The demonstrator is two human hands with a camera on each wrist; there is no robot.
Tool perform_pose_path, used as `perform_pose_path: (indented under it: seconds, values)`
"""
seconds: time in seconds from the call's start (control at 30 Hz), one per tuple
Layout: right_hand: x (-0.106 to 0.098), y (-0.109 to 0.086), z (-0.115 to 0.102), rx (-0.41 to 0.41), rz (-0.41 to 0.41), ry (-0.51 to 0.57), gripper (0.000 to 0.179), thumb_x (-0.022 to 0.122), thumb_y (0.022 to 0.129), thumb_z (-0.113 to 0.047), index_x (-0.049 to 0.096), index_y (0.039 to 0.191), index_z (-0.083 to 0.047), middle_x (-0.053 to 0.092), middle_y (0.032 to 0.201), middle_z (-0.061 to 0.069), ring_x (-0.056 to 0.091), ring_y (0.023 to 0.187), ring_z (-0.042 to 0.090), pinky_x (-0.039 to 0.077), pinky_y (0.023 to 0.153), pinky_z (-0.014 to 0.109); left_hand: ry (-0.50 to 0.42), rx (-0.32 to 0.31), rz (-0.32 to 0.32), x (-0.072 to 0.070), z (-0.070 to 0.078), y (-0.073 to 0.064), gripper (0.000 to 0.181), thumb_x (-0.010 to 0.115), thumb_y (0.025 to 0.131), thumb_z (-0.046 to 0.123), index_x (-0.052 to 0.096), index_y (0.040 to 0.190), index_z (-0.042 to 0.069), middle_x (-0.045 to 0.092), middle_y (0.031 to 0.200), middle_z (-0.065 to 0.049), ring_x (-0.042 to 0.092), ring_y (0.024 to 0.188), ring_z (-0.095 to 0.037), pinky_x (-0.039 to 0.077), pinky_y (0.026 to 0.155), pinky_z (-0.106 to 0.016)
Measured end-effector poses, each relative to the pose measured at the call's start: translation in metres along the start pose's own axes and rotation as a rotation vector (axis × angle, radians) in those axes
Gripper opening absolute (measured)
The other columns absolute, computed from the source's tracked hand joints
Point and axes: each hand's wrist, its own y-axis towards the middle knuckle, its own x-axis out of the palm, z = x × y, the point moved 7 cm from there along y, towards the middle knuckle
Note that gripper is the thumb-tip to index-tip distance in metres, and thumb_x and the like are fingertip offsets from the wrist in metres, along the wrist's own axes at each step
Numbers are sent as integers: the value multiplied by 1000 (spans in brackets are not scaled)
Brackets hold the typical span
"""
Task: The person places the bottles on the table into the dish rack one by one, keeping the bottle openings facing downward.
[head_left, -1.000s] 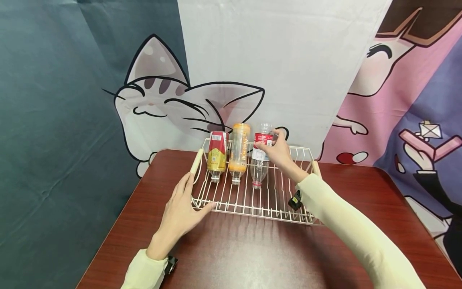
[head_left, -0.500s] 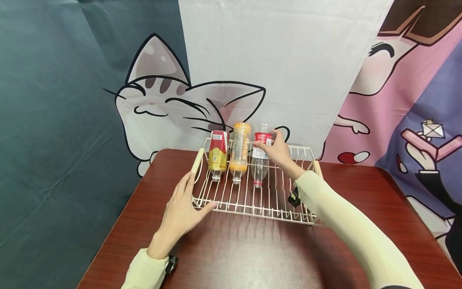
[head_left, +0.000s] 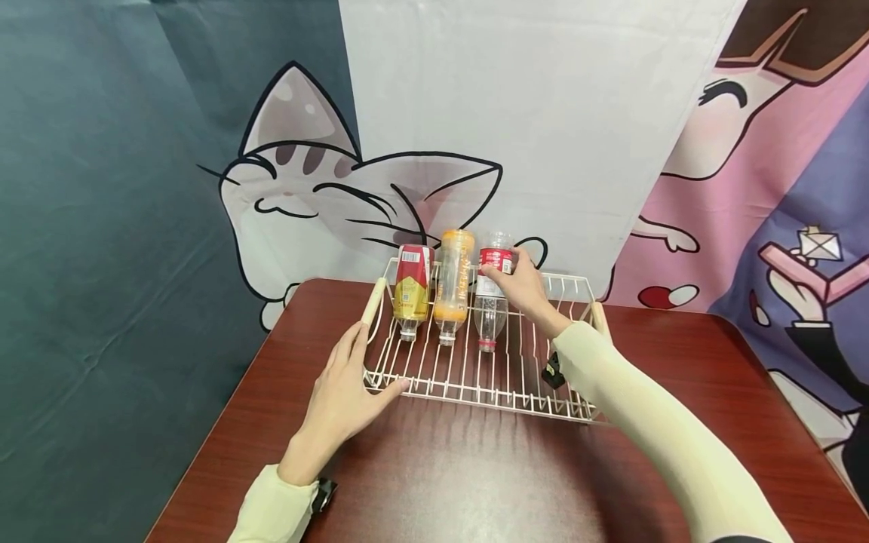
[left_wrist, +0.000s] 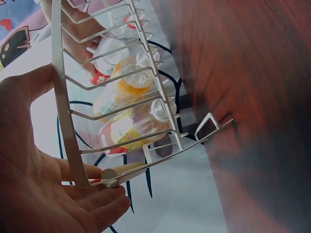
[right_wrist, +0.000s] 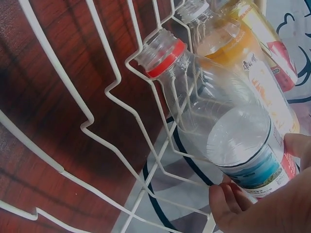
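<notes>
A white wire rack (head_left: pixel 475 395) holds three plastic bottles side by side, tilted with their necks down towards me. My right hand (head_left: pixel 526 288) grips the rightmost one, a clear bottle (head_left: pixel 490 315) with a red and white label, fingers and thumb around the label. In the right wrist view its uncapped neck (right_wrist: pixel 163 54) with a red ring lies at the wires. Beside it are an orange-patterned bottle (head_left: pixel 452 279) and a red and yellow bottle (head_left: pixel 412 290). My left hand (head_left: pixel 339 396) rests spread at the rack's front left corner, touching the cream side handle (head_left: pixel 372 302) and front rail.
The rack sits on a reddish-brown table (head_left: pixel 468 475), close to its back edge. Behind hangs a cloth backdrop (head_left: pixel 543 113) with a cartoon cat and other figures. A second cream handle (head_left: pixel 600 320) is on the rack's right side, next to my right forearm.
The view shifts slightly. Both hands keep their places, the right on the clear bottle and the left at the rack corner; the bottles stay put in the rack.
</notes>
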Motion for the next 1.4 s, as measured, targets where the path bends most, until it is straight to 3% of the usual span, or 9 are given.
perform_pose_path:
  seconds: [0.3,0.4,0.47,0.57,0.63,0.8,0.97,1.2,1.4]
  values:
    - [-20,-57,-54,-2,-33,23,93,65,108,-55,27,172,0,56,153,30,62,130,43,53,107,56,9,17,-15,3,1,3,118,84,91,63,27,176,5,32,178,-13,41,159,-40,51,105,-73]
    - [-22,-57,-50,13,-44,25,93,62,109,-57,26,172,-1,54,156,30,60,133,43,51,109,57,20,34,-17,4,3,5,118,84,90,62,28,175,2,34,177,-15,41,158,-41,50,108,-71]
    - [-21,-46,-35,-1,-25,24,97,64,105,-65,30,171,-2,56,152,28,61,130,40,52,106,53,39,49,-17,3,5,7,117,84,90,62,30,174,0,35,176,-16,42,158,-42,49,110,-70]
    - [-22,-37,-21,14,-36,44,101,61,104,-71,26,172,-6,54,155,27,58,137,38,51,111,53,66,72,-16,0,8,11,114,84,90,61,35,171,-1,40,171,-19,41,157,-42,48,113,-69]
    - [-25,-34,-17,11,-18,55,99,59,104,-72,27,171,-7,57,148,26,60,130,37,53,105,51,82,84,-12,-4,10,15,110,84,90,61,39,170,0,45,166,-21,41,156,-43,48,113,-69]
    - [-46,-73,-60,-2,12,70,86,49,115,-55,20,173,3,62,137,31,63,121,43,51,103,55,122,91,-4,-20,14,29,101,80,94,62,46,167,1,56,153,-24,45,150,-46,47,113,-69]
    - [-64,-100,-86,-26,-34,67,80,48,118,-46,20,174,4,55,154,35,55,143,48,44,118,60,153,96,-7,-37,15,46,95,74,99,62,48,164,-2,58,151,-27,49,145,-48,45,116,-67]
    - [-84,-132,-85,-73,-106,-51,80,48,117,-50,20,177,-5,39,170,32,41,157,49,36,124,66,145,133,-16,-45,12,67,87,72,102,59,52,163,0,50,160,-27,41,154,-49,37,122,-70]
    - [-102,-163,-70,-192,-53,-249,79,52,116,-47,22,177,-6,29,178,27,30,163,50,23,128,73,164,137,-59,-41,-1,77,93,71,101,60,43,170,5,29,178,-27,17,167,-52,17,132,-70]
